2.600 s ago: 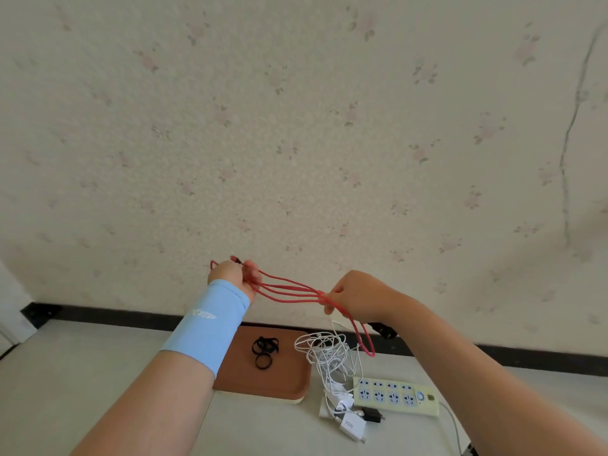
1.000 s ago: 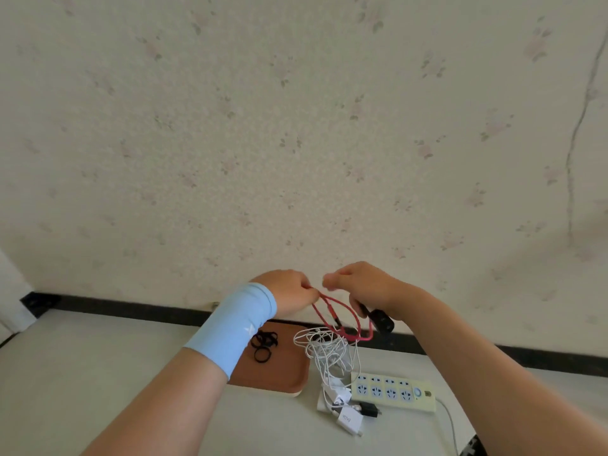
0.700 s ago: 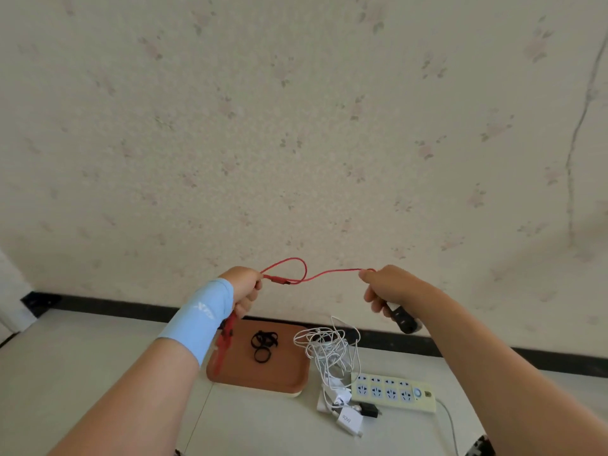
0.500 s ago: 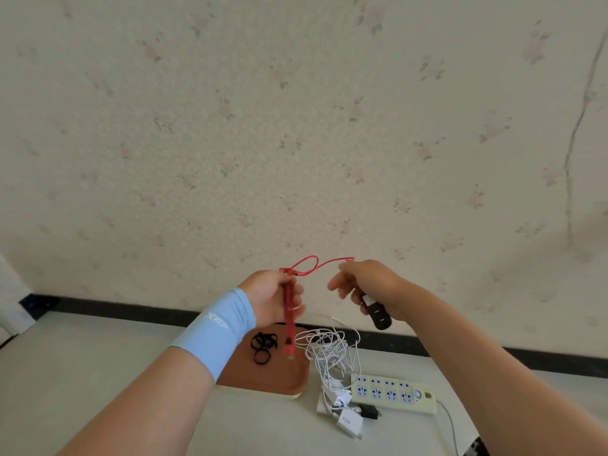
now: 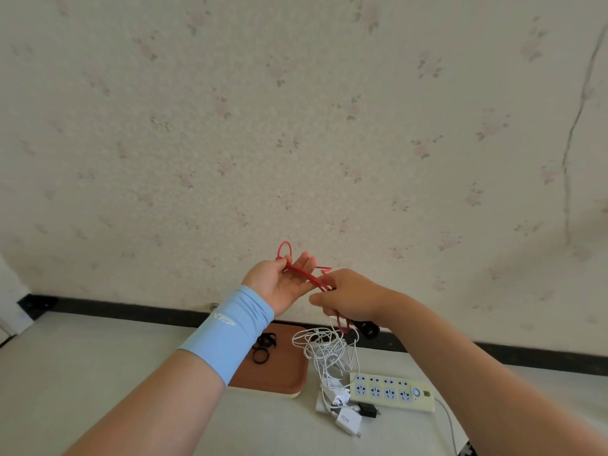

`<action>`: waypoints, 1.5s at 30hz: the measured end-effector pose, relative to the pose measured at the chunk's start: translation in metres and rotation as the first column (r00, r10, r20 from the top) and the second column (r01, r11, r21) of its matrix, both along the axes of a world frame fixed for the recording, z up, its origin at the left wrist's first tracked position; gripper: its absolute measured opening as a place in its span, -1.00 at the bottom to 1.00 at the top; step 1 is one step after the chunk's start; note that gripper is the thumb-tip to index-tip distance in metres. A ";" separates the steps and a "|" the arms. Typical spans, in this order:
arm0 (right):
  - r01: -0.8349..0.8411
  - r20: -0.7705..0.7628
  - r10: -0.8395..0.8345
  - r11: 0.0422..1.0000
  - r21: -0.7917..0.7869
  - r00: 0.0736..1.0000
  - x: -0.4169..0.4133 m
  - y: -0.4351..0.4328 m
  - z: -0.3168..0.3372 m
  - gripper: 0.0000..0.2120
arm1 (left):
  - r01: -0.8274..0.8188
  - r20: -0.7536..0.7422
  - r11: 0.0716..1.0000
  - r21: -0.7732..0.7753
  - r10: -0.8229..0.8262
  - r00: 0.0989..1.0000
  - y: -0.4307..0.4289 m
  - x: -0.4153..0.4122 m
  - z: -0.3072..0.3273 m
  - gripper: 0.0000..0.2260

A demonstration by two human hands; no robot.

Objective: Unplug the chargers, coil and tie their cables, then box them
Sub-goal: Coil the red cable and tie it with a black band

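Overhead of the worktop (image 5: 98,373), the thin red cable (image 5: 304,274), folded in parallel strands, spans both hands: the left hand (image 5: 279,286) thumb-pins one end, the right hand (image 5: 352,297) grips the other, and its black charger (image 5: 368,330) dangles beneath.

Cream wallpaper (image 5: 296,126) with faint pink sprigs, evenly lit. Split at right by a long dark crack (image 5: 574,133). Black baseboard (image 5: 131,308) below, then a pale off-white surface (image 5: 82,373).

White charger (image 5: 348,421): "90W" is printed on its face, seen upside down, at 5 o'clock of the tray (image 5: 279,373).
Blue wrist sleeve (image 5: 230,334): a white logo is printed, seemingly "XTEP".
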State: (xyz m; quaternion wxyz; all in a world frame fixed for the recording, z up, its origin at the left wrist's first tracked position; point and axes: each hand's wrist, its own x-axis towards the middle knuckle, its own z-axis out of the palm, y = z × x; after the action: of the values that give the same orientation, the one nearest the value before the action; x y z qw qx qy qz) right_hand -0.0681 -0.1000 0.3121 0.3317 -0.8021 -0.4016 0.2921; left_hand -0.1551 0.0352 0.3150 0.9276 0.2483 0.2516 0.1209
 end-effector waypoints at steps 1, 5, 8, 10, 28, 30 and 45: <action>0.006 -0.022 -0.006 1.000 -0.005 1.000 0.002 -0.001 0.001 -0.83 | 0.003 -0.024 0.998 0.069 -0.001 1.000 0.001 -0.001 0.002 -0.76; -0.078 -0.181 0.072 0.997 -0.021 0.981 0.005 -0.006 0.007 -0.71 | 0.133 -0.252 0.819 0.558 0.014 0.968 0.004 -0.008 0.010 -0.81; -0.115 -0.242 0.105 0.993 -0.029 0.965 0.004 -0.009 0.009 -0.66 | 0.520 -0.600 0.428 0.739 0.069 0.797 0.012 -0.021 0.018 -0.65; -0.149 -0.311 0.122 0.987 -0.064 0.943 0.004 -0.011 0.010 -0.58 | 0.753 -0.740 0.078 0.654 0.273 0.614 0.017 -0.030 0.024 -0.57; -0.119 -0.227 0.126 0.992 0.043 0.966 0.022 -0.024 0.015 -0.80 | 0.564 -0.438 0.336 0.755 -0.383 0.814 0.024 -0.031 0.013 -0.78; -0.095 -0.272 0.112 0.993 0.076 0.956 0.020 -0.021 0.015 -0.80 | 0.502 -0.314 0.543 0.673 -0.404 0.859 0.021 -0.030 0.016 -0.78; 0.186 -0.405 -0.100 0.966 0.181 0.909 0.026 -0.014 0.014 -0.67 | 0.709 -0.593 0.275 0.649 -0.401 0.698 0.046 -0.051 0.030 -0.81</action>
State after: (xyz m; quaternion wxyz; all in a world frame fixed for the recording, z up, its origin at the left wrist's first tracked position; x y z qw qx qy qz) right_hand -0.0418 -0.1136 0.3265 0.5107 -0.7140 -0.2961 0.3764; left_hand -0.2060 0.0809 0.3451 0.6082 0.7540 0.1967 -0.1513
